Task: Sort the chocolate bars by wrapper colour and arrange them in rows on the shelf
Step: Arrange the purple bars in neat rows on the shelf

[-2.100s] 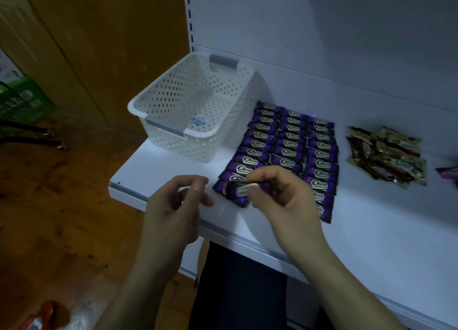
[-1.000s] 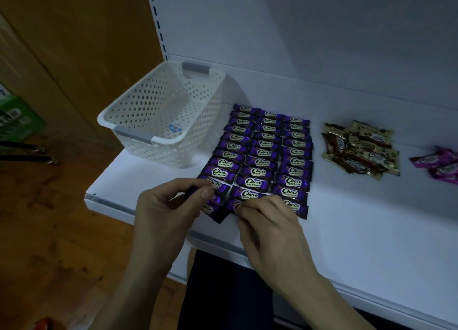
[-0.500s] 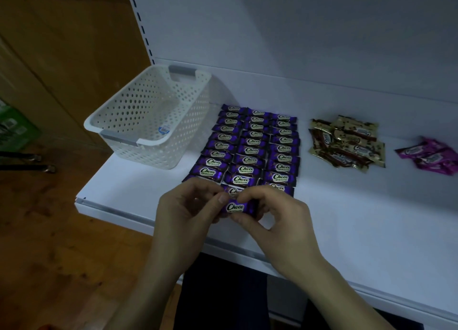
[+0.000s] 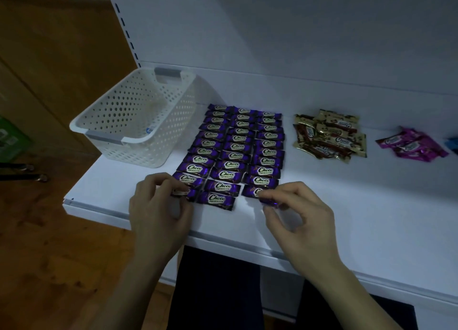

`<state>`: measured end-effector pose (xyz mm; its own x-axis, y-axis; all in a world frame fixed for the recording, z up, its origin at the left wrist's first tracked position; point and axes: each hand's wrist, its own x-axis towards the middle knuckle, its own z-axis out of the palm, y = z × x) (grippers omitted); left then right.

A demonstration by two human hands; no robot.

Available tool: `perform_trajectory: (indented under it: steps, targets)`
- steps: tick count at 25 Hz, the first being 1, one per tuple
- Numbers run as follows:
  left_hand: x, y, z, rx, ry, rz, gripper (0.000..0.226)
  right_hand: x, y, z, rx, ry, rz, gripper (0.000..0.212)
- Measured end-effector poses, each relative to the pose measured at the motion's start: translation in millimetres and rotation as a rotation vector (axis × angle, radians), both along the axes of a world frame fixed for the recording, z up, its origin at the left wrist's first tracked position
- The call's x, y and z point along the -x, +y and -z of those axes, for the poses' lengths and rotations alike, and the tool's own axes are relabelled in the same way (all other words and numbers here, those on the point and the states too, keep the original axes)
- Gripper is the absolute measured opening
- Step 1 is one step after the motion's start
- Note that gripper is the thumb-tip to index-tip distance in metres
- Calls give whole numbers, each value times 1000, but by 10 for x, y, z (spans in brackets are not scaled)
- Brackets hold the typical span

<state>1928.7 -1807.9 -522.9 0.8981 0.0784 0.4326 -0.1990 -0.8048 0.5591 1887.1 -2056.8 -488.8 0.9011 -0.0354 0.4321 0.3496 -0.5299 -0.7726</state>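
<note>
Head camera, looking down on the shelf (image 4: 371, 218), and both hands are working the front edge of the purple block (image 4: 238, 146), lower centre of the frame. The right hand (image 4: 300, 215) has thumb and forefinger pinched on the end of a purple bar (image 4: 270, 202), its other fingers loosely curled. That bar lies up and to the left of the hand, right against the front bar of the right-hand column; touching or just short of it, I can't tell. Its long axis runs across the frame, tipped a little down to the right, so I'd say it wants a small twist to square with the rows behind.

Over on the other side, the left hand (image 4: 158, 210) pinches the other purple bar (image 4: 184, 193) at the front of the left-hand column. It sits to the upper right of that hand, long axis across the frame too. Each hand is nearest its own column, and the middle column's front bar lies between them.

The bars are small, in glossy purple wrappers with white "Choco" lettering and crimped ends, likely slippery. There are three tidy columns running back towards the wall. At the right of the frame, the gold-and-brown pile (image 4: 329, 138) and the pink pile (image 4: 411, 143) lie loose, not yet in rows. A white basket (image 4: 106, 133) stands at the upper left.
</note>
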Motion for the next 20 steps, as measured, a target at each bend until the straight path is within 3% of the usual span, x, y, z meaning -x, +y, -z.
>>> perform_trajectory:
  steps: [4, 7, 9, 14, 20]
  targets:
    - [-5, 16, -11, -27, -6, 29, 22, -10, 48, 144, 320, -202, -41, 17]
    - [12, 16, 7, -8, -28, 41, 19, -26, 52, 232, 434, -213, -82, 13]
    - [12, 18, 22, 2, -50, 31, 22, -10, 43, 219, 440, -201, -43, 16]
    - [40, 2, 4, -76, -178, 149, 25, 74, -1, 90, 226, -119, 68, 9]
    - [68, -240, -69, -183, -229, 334, 25, 46, 22, 177, 442, -11, -52, 20]
